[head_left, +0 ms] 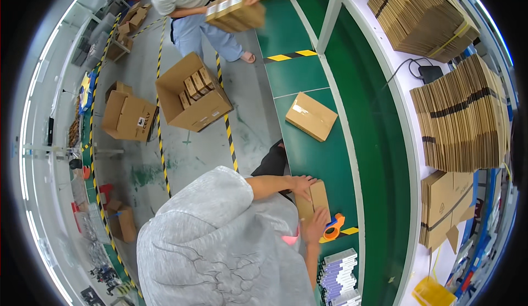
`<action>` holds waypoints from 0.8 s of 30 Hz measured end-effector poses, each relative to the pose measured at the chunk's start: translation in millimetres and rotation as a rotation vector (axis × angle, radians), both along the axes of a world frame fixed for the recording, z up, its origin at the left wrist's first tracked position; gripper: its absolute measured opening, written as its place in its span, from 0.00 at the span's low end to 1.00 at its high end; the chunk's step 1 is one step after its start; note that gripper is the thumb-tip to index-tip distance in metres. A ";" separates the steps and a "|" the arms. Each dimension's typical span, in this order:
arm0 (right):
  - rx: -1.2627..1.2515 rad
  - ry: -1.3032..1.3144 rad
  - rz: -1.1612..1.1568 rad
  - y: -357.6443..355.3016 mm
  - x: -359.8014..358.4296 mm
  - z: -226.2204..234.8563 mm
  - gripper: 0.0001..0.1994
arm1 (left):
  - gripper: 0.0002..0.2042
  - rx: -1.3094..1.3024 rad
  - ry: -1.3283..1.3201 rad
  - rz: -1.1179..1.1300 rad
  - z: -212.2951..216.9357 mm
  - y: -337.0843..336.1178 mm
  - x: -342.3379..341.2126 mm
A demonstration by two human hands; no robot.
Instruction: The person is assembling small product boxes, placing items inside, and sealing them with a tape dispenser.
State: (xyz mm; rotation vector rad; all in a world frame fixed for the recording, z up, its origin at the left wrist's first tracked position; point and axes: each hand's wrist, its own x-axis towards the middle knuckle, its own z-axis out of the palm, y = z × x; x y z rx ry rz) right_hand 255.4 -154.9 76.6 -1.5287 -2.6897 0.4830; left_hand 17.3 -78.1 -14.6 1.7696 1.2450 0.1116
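Note:
A small brown carton [320, 194] lies on the green work surface in front of me, its top flaps folded in to a seam. My left hand [301, 186] rests on its far-left edge, fingers stretched out. My right hand [315, 226] lies against the near end of the carton, fingers extended along the top. Just right of that hand sits an orange and blue tape dispenser [333, 228]. A stack of slim white and purple boxes [339, 277] stands by my right forearm. Farther along the surface is a taped brown carton [311, 116].
A co-worker [190, 14] carries several brown boxes [236, 12] at the far end. On the floor stand an open carton [201, 110] with small boxes inside and another carton [129, 116]. Bundled flat cardboard [459, 113] fills the white shelf [404, 88] at right, beside a post [333, 14].

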 end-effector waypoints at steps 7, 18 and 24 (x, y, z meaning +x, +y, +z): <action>-0.114 0.224 -0.157 -8.8 9.8 -2.2 0.29 | 0.50 -0.046 -0.065 0.140 -17.0 -11.7 6.9; -0.307 0.170 -1.078 17.8 72.8 -86.7 0.32 | 0.43 0.050 0.044 0.076 12.2 -12.6 10.5; -0.300 0.320 -1.077 22.2 106.9 -119.1 0.28 | 0.46 0.094 0.062 -0.031 19.5 -8.1 7.9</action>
